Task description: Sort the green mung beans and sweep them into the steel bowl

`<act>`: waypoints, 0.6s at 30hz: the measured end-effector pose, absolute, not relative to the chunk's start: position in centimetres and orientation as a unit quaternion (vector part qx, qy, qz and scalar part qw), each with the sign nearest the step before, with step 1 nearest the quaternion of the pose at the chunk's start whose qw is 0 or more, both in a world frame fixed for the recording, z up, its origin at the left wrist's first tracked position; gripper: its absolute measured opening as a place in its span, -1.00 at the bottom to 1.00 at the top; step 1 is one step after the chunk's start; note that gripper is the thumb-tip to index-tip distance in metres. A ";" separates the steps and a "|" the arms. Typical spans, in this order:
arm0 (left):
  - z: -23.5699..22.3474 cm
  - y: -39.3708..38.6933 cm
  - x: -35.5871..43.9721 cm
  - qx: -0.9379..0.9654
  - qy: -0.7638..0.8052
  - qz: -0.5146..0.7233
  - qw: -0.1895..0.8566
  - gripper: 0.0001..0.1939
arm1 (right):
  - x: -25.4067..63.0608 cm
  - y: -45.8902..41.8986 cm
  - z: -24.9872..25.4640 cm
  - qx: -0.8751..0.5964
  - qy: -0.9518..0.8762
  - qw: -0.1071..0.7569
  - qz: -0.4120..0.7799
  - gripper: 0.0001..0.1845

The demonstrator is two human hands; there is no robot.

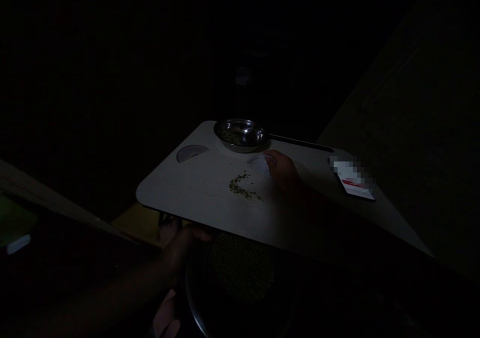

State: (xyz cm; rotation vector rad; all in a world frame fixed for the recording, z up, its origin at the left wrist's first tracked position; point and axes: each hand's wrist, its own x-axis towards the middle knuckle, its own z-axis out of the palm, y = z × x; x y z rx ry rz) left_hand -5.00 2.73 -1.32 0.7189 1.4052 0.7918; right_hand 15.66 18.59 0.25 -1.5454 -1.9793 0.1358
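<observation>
In the dim light my right hand [283,170] pinches a clear protractor [257,164] and holds it low over the white tabletop [180,193]. Left of it lies a loose curved line of small greenish seeds [240,188], possibly mung beans. My left hand [183,243] grips the rim of a large metal bowl [193,303] below the table's near edge. Many green seeds [243,268] fill part of this bowl. Beyond the scattered seeds stands a smaller steel bowl [242,145] with some seeds inside. Shadow hides most of the left fingers.
A second protractor [191,152] lies flat on the table's left side. Toward the right edge rests a phone [354,180] with a lit screen. A dark slot [302,143] runs along the table's far edge. The surroundings are very dark.
</observation>
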 end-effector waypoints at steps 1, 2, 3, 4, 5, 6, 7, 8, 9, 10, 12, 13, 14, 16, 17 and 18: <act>-1.4 2.7 -5.1 0.312 0.616 0.344 0.636 -0.57 | 15.3 18.8 0.0 -0.582 -0.752 0.304 0.057 -0.68; -1.4 2.8 -5.1 0.308 0.616 0.342 0.639 -0.56 | 15.0 18.8 -0.2 -0.577 -0.757 0.301 0.063 -0.68; -1.4 2.8 -5.1 0.304 0.617 0.346 0.638 -0.56 | 14.6 18.9 -0.4 -0.569 -0.763 0.298 0.071 -0.68; -1.5 2.7 -5.2 0.303 0.615 0.351 0.638 -0.56 | 14.2 18.8 -0.6 -0.561 -0.769 0.295 0.080 -0.68; -1.6 2.7 -5.2 0.303 0.612 0.355 0.638 -0.56 | 13.9 18.8 -0.7 -0.552 -0.776 0.292 0.089 -0.68; -1.7 2.7 -5.2 0.301 0.610 0.358 0.640 -0.56 | 13.6 18.7 -0.8 -0.543 -0.782 0.292 0.097 -0.69; -1.8 2.7 -5.3 0.299 0.609 0.358 0.642 -0.56 | 13.3 18.7 -0.9 -0.532 -0.788 0.292 0.105 -0.69; -2.0 2.6 -5.3 0.296 0.608 0.356 0.645 -0.56 | 13.1 18.6 -0.9 -0.522 -0.793 0.294 0.111 -0.69; -2.1 2.6 -5.4 0.292 0.608 0.352 0.649 -0.56 | 12.9 18.5 -0.9 -0.513 -0.797 0.295 0.117 -0.69; -2.2 2.6 -5.4 0.288 0.609 0.347 0.652 -0.56 | 12.7 18.4 -0.9 -0.504 -0.802 0.297 0.122 -0.70; -2.4 2.7 -5.5 0.282 0.612 0.342 0.655 -0.56 | 12.4 18.1 -0.8 -0.486 -0.812 0.296 0.132 -0.70; -2.4 2.7 -5.5 0.280 0.612 0.339 0.657 -0.55 | 12.2 18.0 -0.8 -0.476 -0.817 0.296 0.137 -0.71; -2.4 2.7 -5.5 0.279 0.611 0.337 0.660 -0.54 | 12.1 17.8 -0.7 -0.465 -0.822 0.295 0.142 -0.71; -2.3 2.7 -5.4 0.278 0.606 0.338 0.664 -0.54 | 11.8 17.4 -0.6 -0.446 -0.831 0.296 0.149 -0.71; -2.2 2.7 -5.4 0.277 0.604 0.341 0.665 -0.54 | 11.6 17.1 -0.4 -0.437 -0.835 0.297 0.150 -0.71; -2.2 2.7 -5.3 0.276 0.604 0.346 0.663 -0.54 | 11.4 16.8 -0.3 -0.427 -0.840 0.299 0.149 -0.71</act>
